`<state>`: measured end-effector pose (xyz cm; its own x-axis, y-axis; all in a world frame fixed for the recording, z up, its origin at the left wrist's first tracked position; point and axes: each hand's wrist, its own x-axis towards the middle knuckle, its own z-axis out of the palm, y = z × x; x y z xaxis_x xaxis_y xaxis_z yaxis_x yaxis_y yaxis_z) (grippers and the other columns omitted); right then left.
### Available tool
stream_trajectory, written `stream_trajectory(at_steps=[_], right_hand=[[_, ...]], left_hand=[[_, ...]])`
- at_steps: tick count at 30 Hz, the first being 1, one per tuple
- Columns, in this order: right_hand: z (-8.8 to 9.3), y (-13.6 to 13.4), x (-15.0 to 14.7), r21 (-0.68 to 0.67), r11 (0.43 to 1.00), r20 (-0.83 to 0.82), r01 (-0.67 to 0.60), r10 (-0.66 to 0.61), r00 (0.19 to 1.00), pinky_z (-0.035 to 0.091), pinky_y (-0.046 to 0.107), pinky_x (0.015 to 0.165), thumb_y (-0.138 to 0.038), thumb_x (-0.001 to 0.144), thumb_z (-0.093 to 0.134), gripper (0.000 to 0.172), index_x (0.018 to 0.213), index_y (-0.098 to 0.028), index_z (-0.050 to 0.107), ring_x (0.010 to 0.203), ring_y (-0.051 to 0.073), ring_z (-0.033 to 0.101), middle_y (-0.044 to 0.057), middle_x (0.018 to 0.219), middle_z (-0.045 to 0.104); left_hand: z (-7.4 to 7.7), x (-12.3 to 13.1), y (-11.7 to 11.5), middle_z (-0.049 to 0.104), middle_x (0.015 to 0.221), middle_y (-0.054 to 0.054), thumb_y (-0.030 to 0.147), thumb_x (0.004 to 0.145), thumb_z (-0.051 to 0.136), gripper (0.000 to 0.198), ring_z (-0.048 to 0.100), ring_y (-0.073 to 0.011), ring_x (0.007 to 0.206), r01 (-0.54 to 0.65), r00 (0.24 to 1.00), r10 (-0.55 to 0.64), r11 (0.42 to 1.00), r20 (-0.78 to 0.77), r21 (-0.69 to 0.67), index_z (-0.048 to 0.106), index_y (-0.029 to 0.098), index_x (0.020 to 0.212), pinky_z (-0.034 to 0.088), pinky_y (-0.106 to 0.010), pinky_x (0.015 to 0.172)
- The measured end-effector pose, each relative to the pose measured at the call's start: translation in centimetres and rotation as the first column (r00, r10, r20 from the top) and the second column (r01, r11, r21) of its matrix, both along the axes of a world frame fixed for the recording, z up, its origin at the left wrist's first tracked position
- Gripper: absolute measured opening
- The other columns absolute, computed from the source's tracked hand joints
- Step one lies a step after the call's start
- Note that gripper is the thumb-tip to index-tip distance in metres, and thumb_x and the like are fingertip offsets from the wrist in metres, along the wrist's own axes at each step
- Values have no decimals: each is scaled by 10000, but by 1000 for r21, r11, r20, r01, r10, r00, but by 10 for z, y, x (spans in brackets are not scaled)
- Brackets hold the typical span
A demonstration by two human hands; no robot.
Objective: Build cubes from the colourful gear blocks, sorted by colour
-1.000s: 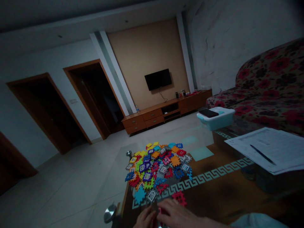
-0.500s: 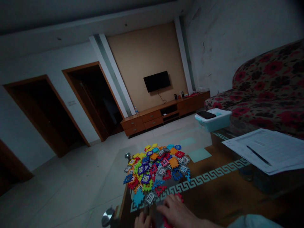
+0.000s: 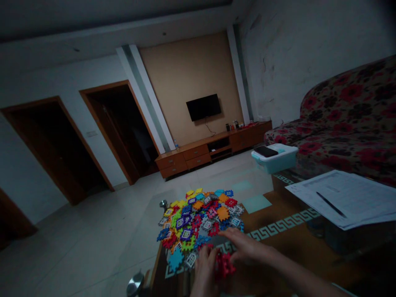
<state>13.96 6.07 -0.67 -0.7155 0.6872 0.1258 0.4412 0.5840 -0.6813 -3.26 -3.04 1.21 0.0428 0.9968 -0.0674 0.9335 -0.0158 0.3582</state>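
Note:
A heap of colourful notched interlocking plastic tiles (image 3: 198, 214) lies on the glass-topped table. My left hand (image 3: 204, 270) is closed at the near edge of the heap, its fingers and thumb gripping red interlocking tiles (image 3: 225, 266), which partly show to its right. My right hand (image 3: 247, 247) hovers over the near right side of the heap with its fingers stretched forward and apart from the thumb. Its thumb is close to the red tiles; whether it touches them I cannot tell. A white window-patterned tile (image 3: 191, 260) and a light blue tile (image 3: 175, 260) lie left of my left hand.
Papers (image 3: 346, 198) with a black pen (image 3: 331, 204) on them lie at the right. Beyond stands a teal lidded box (image 3: 276, 161) with a dark phone (image 3: 265, 151) on top. The table's left edge has round metal fittings (image 3: 135, 284). A flowered sofa (image 3: 349, 107) is at the right.
My right hand has moved forward and right, toward the heap, with its fingers extended. The left hand has come up further into view, and more of the red tiles shows between the hands.

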Motion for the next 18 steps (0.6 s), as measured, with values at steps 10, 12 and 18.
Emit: stream_trajectory(at_steps=[10, 12, 18], right_hand=[[-7, 27, 23, 94, 965, -51, 246, -242, 969, 384, 336, 1043, -33, 699, 512, 483, 1141, -159, 660, 1179, 226, 558, 116, 1208, 650], [-8, 43, 21, 127, 923, -43, 363, -361, 932, 387, 316, 1030, -26, 716, 499, 452, 1109, -165, 673, 1161, 214, 563, 105, 1184, 661], [-1, 98, 11, 137, 814, -2, 565, -570, 822, 404, 324, 968, -147, 828, 511, 362, 1160, -153, 653, 1110, 244, 570, 134, 1135, 658]], left_hand=[[6, 26, 21, 518, 1315, -65, 194, 602, 575, 684, 419, -256, 1274, 13, 993, -33, 986, -117, -168, 522, 284, 1278, 308, -375, 1019], [5, 24, 24, 511, 1320, -77, 207, 592, 586, 729, 420, -253, 1278, 19, 993, -43, 978, -112, -210, 494, 276, 1311, 319, -366, 1017], [-3, 20, 34, 485, 1368, -124, 194, 697, 494, 655, 399, -303, 1316, -51, 996, 25, 948, -86, -314, 487, 261, 1348, 327, -420, 1041]])
